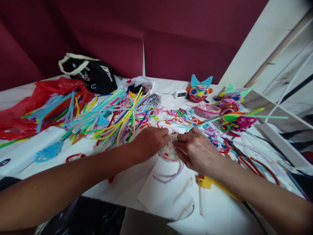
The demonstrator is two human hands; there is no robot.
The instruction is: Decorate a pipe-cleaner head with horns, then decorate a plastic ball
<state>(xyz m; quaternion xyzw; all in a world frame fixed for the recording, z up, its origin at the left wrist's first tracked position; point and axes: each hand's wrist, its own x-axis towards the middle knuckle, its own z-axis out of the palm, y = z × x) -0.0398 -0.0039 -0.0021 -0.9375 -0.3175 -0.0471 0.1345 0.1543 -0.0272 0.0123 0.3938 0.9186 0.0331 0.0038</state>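
Observation:
My left hand [152, 143] and my right hand [197, 148] meet near the middle of the table, fingers pinched together. Between and below them is a small round translucent piece [167, 156] with red and orange specks, partly hidden by my fingers. What each fingertip pinch holds is too small and blurred to make out. A curved purple pipe cleaner [168, 180] lies just in front, on a white sheet [161, 199]. Under my right forearm sits a yellow glue gun [206, 182], partly covered.
Bundled pipe cleaners [133, 109] spread left of centre, beside a red plastic bag [14, 111] and a black bag [97, 78]. Behind stand a small clock [181, 94] and a colourful clown-like head [200, 93]. Orange-handled scissors [253, 166] lie at the right.

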